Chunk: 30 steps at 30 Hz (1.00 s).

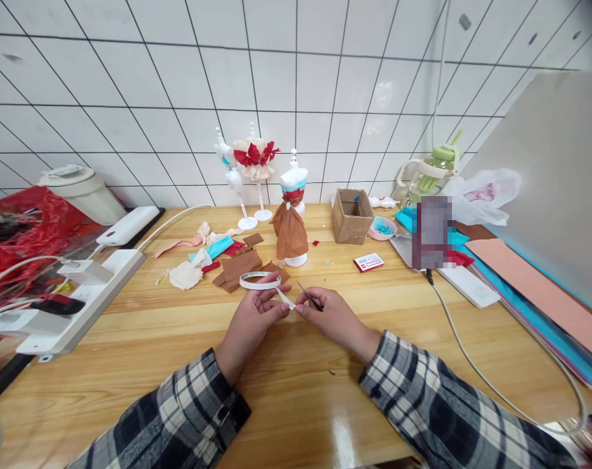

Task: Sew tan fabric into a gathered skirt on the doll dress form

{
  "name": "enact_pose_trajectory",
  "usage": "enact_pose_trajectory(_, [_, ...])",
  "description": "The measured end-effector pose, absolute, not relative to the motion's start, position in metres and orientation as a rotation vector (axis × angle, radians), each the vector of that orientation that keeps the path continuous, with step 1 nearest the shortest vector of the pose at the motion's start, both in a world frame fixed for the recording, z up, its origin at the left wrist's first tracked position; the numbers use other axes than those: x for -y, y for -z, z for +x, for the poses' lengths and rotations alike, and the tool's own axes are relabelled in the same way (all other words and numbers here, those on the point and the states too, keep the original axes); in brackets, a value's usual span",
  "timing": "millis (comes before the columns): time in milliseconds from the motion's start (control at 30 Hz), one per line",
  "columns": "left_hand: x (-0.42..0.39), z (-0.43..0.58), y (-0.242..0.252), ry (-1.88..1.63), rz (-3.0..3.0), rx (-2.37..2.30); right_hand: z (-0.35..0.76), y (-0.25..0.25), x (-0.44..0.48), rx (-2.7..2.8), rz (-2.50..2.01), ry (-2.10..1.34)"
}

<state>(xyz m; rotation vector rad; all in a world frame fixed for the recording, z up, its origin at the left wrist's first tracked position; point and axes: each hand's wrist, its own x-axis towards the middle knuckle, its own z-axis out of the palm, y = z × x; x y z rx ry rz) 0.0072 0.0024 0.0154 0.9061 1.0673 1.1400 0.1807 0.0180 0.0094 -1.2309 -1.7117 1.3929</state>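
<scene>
My left hand (254, 319) is closed on a roll of white double-sided tape (260, 281), with a short strip pulled out toward the right. My right hand (332, 316) pinches the end of that strip and grips small scissors (309, 296) whose thin blades point up and left. Both hands hover just above the wooden table (296, 391). Behind them stands a small white mannequin wearing a brown paper dress (290, 228) with a blue and red top.
Paper scraps (227, 257) in brown, red, blue and white lie left of the mannequin. Two more mannequin stands (249, 176) are at the wall. A cardboard box (352, 215), red card (368, 262), power strip (88, 286), cable (471, 358) and stacked coloured sheets (535, 286) surround.
</scene>
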Motion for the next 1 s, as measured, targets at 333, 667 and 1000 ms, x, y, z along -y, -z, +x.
enact_pose_trajectory(333, [-0.001,0.006,-0.009,-0.993,0.929,-1.029,0.183,-0.005,-0.019,1.953,-1.329,-0.929])
enact_pose_trajectory(667, [-0.009,0.002,-0.008,-1.236,0.826,-1.113,0.187,-0.012,-0.01,1.707,-1.299,-1.38])
enact_pose_trajectory(1000, [-0.008,0.002,-0.006,-1.198,0.882,-1.112,0.183,-0.001,-0.008,1.801,-1.337,-1.573])
